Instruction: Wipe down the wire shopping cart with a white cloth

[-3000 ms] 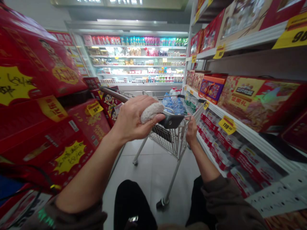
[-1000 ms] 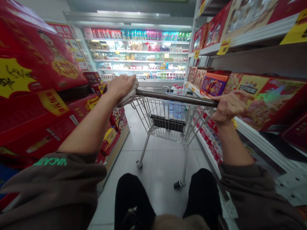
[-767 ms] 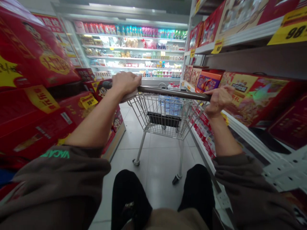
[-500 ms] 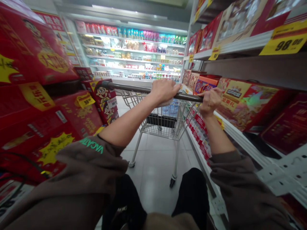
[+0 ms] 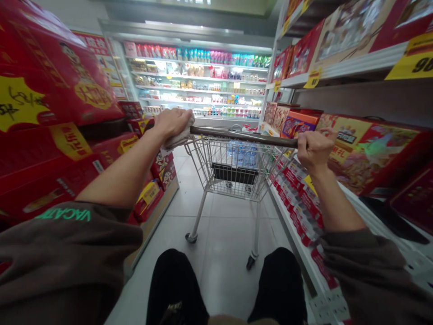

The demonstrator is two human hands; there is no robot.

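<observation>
A wire shopping cart (image 5: 233,180) stands in front of me with its brown handlebar (image 5: 243,135) toward me. My left hand (image 5: 172,122) is at the bar's left end, its fingers closed around a pale cloth (image 5: 179,137) that hangs below the palm. The cloth covers that end of the bar. At the other end, my right hand (image 5: 314,146) is wrapped around the bar in a fist. Bottles in blue-tinted wrap (image 5: 245,153) show through the wire, in or just beyond the basket.
Stacked red gift boxes (image 5: 57,162) crowd the left side. A white shelf (image 5: 352,63) with boxes and yellow price tags runs close along the right. Ahead is a lit refrigerated display (image 5: 199,81). The tiled floor (image 5: 219,239) lies between my knees and the cart.
My left hand, with the cloth, has slid from the middle of the handlebar to its left end. My right hand stays on the right end. The view has shifted slightly.
</observation>
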